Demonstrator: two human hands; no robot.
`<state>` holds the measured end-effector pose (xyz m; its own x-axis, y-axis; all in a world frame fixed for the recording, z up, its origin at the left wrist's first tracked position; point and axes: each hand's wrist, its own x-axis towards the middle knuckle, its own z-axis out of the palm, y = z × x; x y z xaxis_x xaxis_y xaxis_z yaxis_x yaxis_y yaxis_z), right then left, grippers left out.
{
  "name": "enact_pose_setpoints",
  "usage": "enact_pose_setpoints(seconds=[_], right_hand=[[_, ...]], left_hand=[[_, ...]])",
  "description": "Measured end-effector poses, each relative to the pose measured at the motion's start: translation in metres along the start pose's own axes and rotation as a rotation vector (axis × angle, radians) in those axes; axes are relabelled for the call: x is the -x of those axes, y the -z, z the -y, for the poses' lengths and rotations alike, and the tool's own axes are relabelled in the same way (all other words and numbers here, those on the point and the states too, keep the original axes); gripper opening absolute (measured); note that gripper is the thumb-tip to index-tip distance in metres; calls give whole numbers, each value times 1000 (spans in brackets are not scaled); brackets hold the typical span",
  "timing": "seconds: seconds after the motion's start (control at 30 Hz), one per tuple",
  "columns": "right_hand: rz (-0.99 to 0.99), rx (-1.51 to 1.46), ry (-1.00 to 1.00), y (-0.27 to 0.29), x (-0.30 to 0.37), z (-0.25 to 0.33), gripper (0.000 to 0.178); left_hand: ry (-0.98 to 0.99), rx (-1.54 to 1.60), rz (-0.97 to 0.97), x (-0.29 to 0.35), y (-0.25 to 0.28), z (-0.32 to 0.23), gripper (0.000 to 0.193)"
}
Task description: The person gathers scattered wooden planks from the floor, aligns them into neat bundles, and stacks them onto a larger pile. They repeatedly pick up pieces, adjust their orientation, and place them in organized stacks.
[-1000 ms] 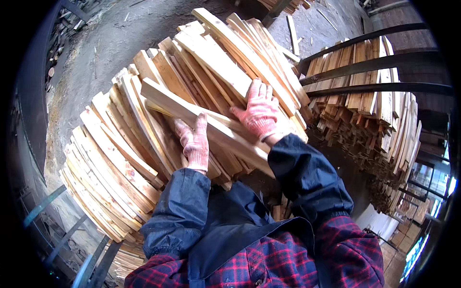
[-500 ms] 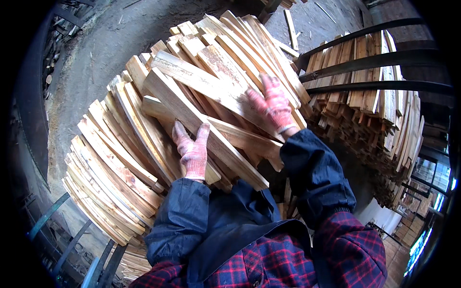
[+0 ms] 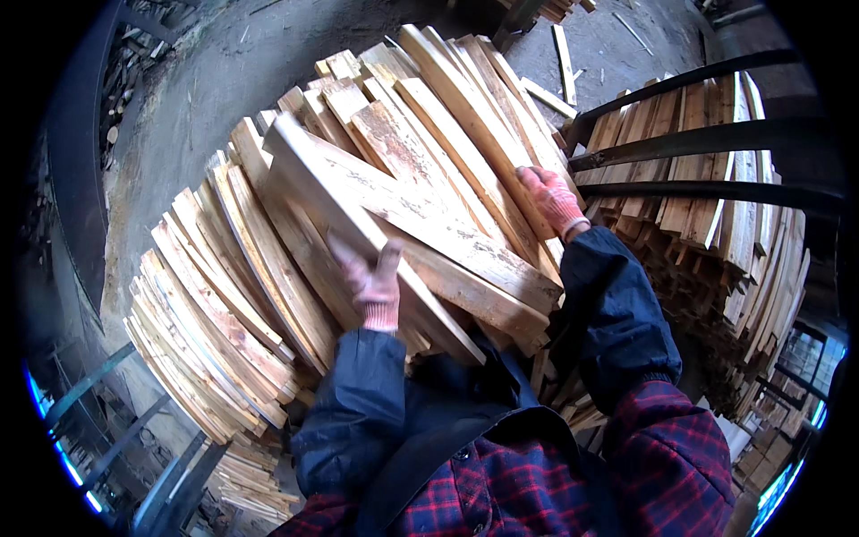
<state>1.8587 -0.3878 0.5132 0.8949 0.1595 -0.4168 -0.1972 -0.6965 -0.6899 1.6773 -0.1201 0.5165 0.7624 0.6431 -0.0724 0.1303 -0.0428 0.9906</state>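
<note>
Planks [image 3: 420,233], rough-sawn pale wood w/ reddish stains, long flat strips, lie atop a fanned bundle [image 3: 224,322] of similar slats in front of the person. Left hand [image 3: 371,282], pink knit glove, blurred, fingers spread open, pressed against top plank's near edge. Right hand [image 3: 550,197], same glove, lies flat on the far side, fingers around a slat edge. Stacked slats [image 3: 716,206] in dark metal rack at right.
</note>
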Motion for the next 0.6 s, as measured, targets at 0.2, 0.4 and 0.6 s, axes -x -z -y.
enact_pose_setpoints(seconds=[0.2, 0.4, 0.6], right_hand=[[-18, -360, -91, 6, 33, -34, 45], [220, -930, 37, 13, 48, -33, 58], [206, -260, -107, 34, 44, -13, 106]], left_hand=[[-19, -304, 223, -47, -94, -47, 111], [-25, -642, 316, -72, -185, -84, 110], [-114, -314, 215, -73, -187, -62, 98]])
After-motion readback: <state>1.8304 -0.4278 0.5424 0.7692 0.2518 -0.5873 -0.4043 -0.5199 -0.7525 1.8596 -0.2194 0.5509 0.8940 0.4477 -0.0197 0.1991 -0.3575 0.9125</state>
